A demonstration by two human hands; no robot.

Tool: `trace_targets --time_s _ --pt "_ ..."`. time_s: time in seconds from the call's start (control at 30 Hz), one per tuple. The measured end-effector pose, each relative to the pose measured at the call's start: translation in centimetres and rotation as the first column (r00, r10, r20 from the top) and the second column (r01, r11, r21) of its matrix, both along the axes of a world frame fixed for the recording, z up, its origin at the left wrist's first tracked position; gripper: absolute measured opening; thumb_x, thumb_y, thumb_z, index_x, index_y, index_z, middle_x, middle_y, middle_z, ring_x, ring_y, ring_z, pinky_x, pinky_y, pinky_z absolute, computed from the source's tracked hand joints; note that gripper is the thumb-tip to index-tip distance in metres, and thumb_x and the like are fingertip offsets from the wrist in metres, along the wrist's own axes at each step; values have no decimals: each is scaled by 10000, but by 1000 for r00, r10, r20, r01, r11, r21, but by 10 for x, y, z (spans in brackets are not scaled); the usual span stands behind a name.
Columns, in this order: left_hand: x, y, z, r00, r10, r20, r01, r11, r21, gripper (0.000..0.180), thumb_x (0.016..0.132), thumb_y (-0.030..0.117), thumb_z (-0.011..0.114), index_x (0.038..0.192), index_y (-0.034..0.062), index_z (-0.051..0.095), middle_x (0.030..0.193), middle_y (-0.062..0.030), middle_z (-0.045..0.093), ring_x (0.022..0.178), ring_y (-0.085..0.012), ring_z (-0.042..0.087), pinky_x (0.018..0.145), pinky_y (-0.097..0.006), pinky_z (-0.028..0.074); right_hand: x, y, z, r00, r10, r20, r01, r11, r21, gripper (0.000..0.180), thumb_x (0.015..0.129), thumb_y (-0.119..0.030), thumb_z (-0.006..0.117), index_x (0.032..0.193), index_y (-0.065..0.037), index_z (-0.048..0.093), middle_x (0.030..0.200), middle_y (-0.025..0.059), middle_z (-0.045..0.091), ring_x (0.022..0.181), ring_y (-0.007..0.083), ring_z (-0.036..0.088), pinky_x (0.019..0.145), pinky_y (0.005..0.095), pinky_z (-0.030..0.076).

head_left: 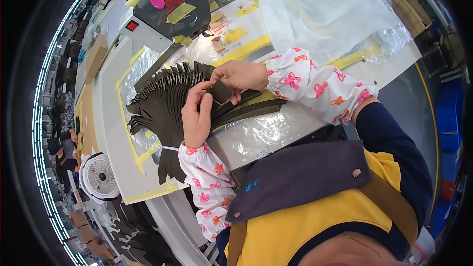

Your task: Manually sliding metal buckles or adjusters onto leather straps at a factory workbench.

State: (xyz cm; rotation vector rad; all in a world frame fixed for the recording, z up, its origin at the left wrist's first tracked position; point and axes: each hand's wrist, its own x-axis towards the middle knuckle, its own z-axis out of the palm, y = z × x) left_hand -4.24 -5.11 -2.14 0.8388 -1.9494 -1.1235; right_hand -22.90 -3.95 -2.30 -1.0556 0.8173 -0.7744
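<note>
A small dark olive fabric piece (221, 91) is pinched between both hands above the worktable. My left hand (197, 120) grips its left edge with thumb and fingers. From the other side, my right hand (245, 75) grips its upper and right edges, fingers closed. Under and left of the hands spreads a fanned bundle of matching fabric pieces (165, 96), tied with a white band (170, 148) near its lower end. Right beside my left hand, below the held piece, lies a layered stack of long dark fabric strips (251, 115).
Beyond the bundle stands a grey machine (172, 12) with a red switch. Clear plastic sheeting (330, 12) covers the table's far right. Yellow tape (140, 160) marks the tabletop. A white fan (99, 177) stands at left, near another person (63, 151).
</note>
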Motion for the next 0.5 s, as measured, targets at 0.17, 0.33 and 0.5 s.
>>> trace_targets --time_s 0.17,0.33,0.5 --pt "1 6 19 984 106 143 -25 876 -482 169 778 71 607 924 -1 562 851 -81 546 756 -216 524 723 -274 413 7 -4 0 989 -61 -135 37 984 -174 179 839 -125 523 962 1 492 691 36 550 518 94 550 463 202 443" --pt "7 18 11 981 179 76 -169 977 -131 98 838 91 557 834 -2 526 656 -54 514 590 -113 460 565 -228 392 21 -15 -11 875 -115 -471 -110 899 -424 109 820 -109 516 857 -6 524 677 41 556 547 94 572 479 217 453" --pt "18 12 5 939 297 171 -274 950 -146 113 821 79 562 783 -3 494 610 -66 500 511 -116 439 501 -246 387 28 -23 -25 924 -76 -375 -43 953 -299 119 773 -109 529 764 10 520 635 68 568 561 126 600 484 234 471"
